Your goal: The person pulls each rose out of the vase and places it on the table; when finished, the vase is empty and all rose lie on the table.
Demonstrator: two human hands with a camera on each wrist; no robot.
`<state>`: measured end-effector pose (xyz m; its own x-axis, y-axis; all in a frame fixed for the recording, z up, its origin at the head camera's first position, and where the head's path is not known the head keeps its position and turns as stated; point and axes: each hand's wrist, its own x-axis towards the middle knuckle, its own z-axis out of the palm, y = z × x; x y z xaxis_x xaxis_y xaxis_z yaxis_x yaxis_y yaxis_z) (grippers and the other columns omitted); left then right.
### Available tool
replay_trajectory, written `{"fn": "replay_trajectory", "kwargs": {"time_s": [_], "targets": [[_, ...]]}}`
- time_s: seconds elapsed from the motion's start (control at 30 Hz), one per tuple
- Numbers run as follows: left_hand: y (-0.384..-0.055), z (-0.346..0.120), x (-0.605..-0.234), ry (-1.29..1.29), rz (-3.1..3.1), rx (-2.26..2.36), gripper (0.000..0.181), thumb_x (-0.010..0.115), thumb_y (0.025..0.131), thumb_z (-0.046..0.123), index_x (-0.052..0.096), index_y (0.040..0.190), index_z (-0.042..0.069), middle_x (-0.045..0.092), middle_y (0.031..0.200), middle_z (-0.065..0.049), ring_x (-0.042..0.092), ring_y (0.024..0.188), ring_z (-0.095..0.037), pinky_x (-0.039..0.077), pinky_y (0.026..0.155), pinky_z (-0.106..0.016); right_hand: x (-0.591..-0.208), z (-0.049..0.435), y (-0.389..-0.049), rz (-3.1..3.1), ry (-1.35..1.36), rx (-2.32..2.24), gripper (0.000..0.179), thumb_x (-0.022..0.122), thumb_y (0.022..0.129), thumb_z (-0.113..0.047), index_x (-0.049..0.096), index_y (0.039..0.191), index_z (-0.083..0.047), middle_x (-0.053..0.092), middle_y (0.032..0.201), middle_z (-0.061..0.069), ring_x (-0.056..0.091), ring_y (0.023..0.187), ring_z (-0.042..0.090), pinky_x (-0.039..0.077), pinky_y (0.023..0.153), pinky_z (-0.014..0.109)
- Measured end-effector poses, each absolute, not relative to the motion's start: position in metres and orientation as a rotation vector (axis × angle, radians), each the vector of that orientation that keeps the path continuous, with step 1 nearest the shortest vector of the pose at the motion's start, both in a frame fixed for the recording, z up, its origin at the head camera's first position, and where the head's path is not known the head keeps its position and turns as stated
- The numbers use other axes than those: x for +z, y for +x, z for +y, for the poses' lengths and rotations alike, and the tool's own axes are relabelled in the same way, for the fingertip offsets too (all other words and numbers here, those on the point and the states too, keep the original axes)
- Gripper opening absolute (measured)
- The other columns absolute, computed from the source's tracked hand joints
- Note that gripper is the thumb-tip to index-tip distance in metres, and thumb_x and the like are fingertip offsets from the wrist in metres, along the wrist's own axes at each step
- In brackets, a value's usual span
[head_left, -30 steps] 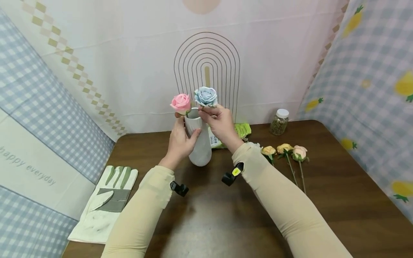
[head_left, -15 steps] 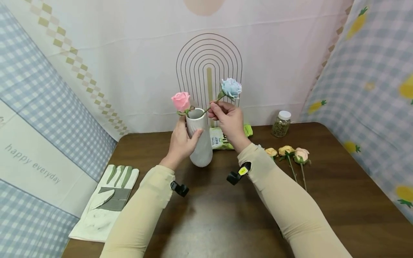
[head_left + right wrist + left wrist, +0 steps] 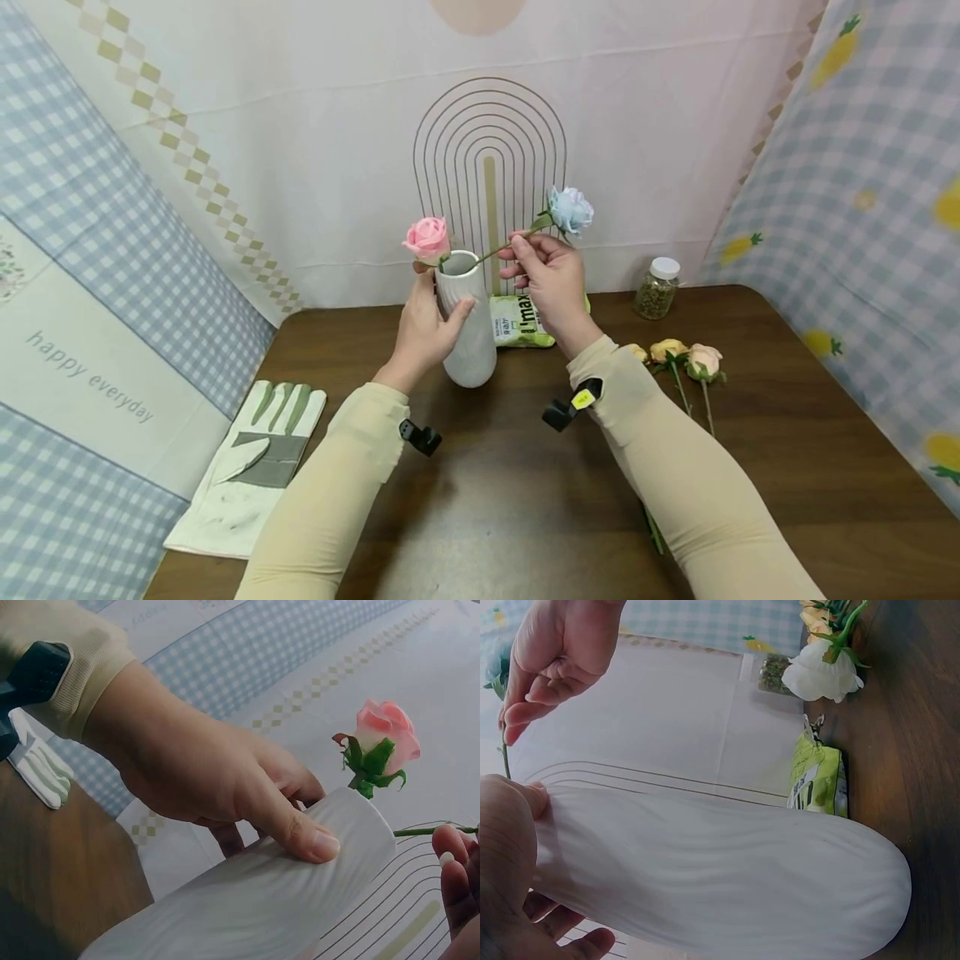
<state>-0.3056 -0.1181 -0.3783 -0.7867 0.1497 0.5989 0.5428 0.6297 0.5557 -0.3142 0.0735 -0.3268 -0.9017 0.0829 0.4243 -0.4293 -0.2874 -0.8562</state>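
My left hand grips a white ribbed vase near its top, thumb on the front and fingers round the far side. A pink rose stands in the vase, its head leaning over the left of the rim. With thumb and fingers my right hand pinches the stem of a blue rose just right of the vase. That stem slants down to the left, its lower end inside the vase mouth. In the right wrist view the stem crosses the rim, and the vase looks tilted.
Two yellow roses and a pale pink rose lie on the table at right. Behind the vase is a green and white packet. A lidded jar stands at the back right, a white and grey glove at left.
My right hand has moved right, drawing the blue rose from above the vase mouth to a slant beyond its right side. My left hand keeps its grip on the vase.
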Motion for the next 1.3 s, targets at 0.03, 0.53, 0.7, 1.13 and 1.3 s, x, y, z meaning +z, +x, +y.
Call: {"fn": "replay_trajectory", "kwargs": {"time_s": [0.03,0.53,0.7,1.13,1.3], "targets": [[-0.305,-0.118,-0.378,-0.541,-2.349,-1.036,0.066,0.063,0.09,0.036,0.036,0.138,-0.001,0.05,0.122,-0.018,0.053,0.111,-0.031,0.045,0.092,-0.048,-0.326,0.074,-0.314,-1.639,0.435,2.245,0.023,0.066,0.091,-0.018,0.067,0.102,0.002,0.072,0.078,0.006,0.067,0.058,0.013,0.049,0.048,0.022],[-0.306,-0.118,-0.378,-0.527,-2.363,-1.04,0.066,0.062,0.09,0.039,0.037,0.138,0.001,0.052,0.124,-0.016,0.052,0.114,-0.03,0.044,0.094,-0.046,-0.31,0.127,-0.315,-1.519,0.313,2.185,0.027,0.07,0.088,-0.02,0.069,0.1,0.004,0.07,0.098,0.014,0.063,0.061,0.015,0.049,0.048,0.021],[-0.305,-0.117,-0.378,-0.516,-2.363,-1.053,0.067,0.063,0.09,0.039,0.036,0.138,0.0,0.051,0.124,-0.016,0.052,0.113,-0.03,0.044,0.094,-0.046,-0.307,0.154,-0.313,-1.414,0.305,2.272,0.021,0.062,0.093,-0.02,0.061,0.099,0.0,0.07,0.1,0.015,0.065,0.056,0.016,0.049,0.047,0.021],[-0.307,-0.117,-0.379,-0.53,-2.334,-1.049,0.069,0.063,0.09,0.039,0.033,0.141,0.004,0.049,0.127,-0.015,0.05,0.118,-0.029,0.043,0.098,-0.045,-0.331,0.174,-0.313,-1.524,0.138,2.246,0.031,0.053,0.099,-0.016,0.057,0.128,-0.007,0.059,0.084,0.005,0.051,0.053,0.01,0.041,0.046,0.019],[-0.307,-0.117,-0.38,-0.546,-2.305,-1.05,0.068,0.064,0.09,0.038,0.033,0.141,0.005,0.05,0.127,-0.016,0.051,0.117,-0.029,0.043,0.097,-0.046,-0.361,0.169,-0.315,-1.698,0.088,2.158,0.041,0.064,0.092,-0.012,0.055,0.132,-0.004,0.065,0.079,0.003,0.051,0.054,0.009,0.043,0.046,0.018]]}}
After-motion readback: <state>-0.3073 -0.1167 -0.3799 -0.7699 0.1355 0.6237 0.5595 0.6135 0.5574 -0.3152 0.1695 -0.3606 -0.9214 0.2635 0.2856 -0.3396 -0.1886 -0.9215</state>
